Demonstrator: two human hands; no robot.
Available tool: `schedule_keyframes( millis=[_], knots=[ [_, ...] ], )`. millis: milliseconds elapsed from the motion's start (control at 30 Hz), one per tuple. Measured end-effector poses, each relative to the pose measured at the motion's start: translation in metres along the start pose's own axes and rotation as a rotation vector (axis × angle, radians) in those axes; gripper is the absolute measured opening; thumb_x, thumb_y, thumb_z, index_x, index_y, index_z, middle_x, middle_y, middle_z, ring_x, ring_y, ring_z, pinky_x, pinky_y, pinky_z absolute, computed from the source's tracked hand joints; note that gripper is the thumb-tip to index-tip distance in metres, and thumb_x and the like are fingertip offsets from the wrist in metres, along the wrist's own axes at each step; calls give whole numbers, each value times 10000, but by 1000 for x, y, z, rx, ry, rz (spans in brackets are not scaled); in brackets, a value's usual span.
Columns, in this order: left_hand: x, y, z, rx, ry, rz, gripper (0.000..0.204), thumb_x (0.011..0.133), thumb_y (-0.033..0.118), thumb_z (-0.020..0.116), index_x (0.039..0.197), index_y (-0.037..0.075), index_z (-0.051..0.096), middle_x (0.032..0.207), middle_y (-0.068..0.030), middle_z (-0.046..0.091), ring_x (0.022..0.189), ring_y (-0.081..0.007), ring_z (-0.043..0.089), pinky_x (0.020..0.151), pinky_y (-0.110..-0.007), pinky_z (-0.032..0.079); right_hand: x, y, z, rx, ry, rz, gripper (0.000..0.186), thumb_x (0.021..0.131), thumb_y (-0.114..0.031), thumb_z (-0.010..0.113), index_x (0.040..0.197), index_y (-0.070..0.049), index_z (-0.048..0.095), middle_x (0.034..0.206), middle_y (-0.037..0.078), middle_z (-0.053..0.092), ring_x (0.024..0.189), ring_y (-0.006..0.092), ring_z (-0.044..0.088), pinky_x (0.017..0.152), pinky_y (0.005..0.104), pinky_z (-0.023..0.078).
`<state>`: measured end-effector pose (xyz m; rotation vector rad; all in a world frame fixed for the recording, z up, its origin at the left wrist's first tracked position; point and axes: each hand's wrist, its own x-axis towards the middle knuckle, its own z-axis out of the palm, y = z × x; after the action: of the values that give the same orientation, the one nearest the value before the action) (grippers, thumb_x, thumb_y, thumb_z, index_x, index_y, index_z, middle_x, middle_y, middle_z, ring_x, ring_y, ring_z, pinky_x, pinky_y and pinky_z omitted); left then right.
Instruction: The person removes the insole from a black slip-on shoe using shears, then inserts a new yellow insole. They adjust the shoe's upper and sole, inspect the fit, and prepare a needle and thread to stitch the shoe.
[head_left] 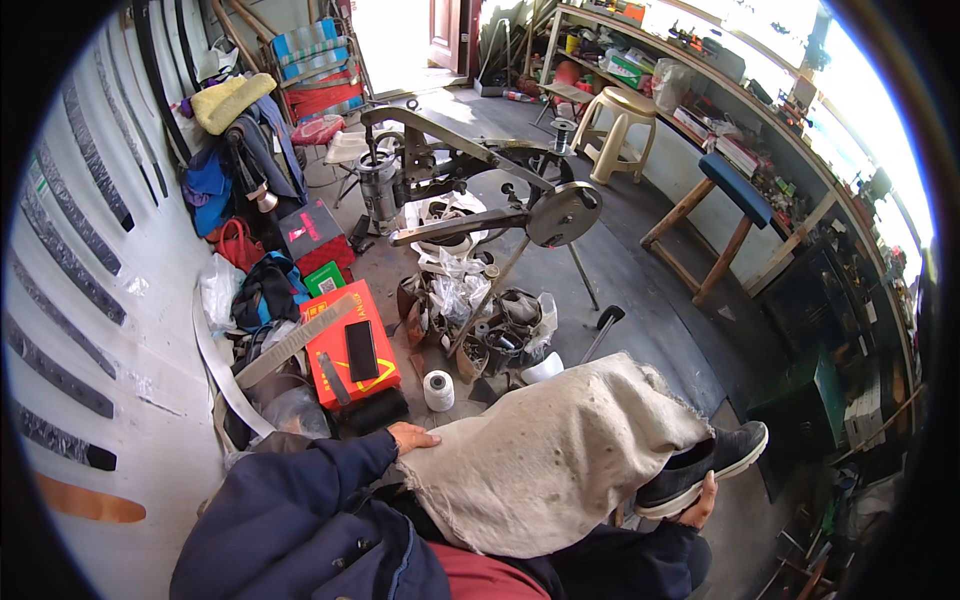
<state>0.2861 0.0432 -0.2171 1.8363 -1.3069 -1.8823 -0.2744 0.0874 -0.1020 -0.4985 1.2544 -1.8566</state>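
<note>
A beige, spotted and frayed cloth (560, 450) lies across my lap and knees. Over its right side, my right hand (700, 503) grips a pair of black shoes (705, 465) with white soles, held close together. The fingers come up round the near sole; part of the hand is behind the shoes. My left hand (412, 437) rests at the cloth's left edge with its fingers stretched out, nothing visible in it. Ahead of my knees stands a metal hand-cranked sewing machine (470, 170) with a round wheel (563, 213).
To the left, a dark phone (361, 350) lies on an orange-red box (335, 310). A white thread cone (438, 390) and bags of small parts (490, 330) stand on the floor. A blue-topped stool (735, 188) and a plastic stool (615, 130) stand by the cluttered shelves (690, 75) at right.
</note>
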Motion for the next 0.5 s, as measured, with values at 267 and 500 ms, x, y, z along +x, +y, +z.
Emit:
schedule_keyframes(
  millis=[267, 500],
  knots=[
    [-51, 96, -44, 165, 404, 582, 330, 1022, 304, 649, 846, 28, 694, 705, 13, 652, 631, -69, 544, 596, -275, 432, -34, -37, 30, 27, 76, -79, 421, 942, -295, 656, 1268, -37, 590, 1174, 96, 663, 1028, 203, 651, 901, 312, 533],
    [-116, 209, -11, -696, 366, 1020, 261, 1045, 254, 593, 939, 38, 694, 871, -7, 698, 762, -81, 590, 712, -253, 466, -41, -42, 59, 74, 36, -233, 385, 905, -142, 701, 1251, -42, 566, 1121, 72, 658, 989, 177, 623, 918, 308, 500]
  ],
)
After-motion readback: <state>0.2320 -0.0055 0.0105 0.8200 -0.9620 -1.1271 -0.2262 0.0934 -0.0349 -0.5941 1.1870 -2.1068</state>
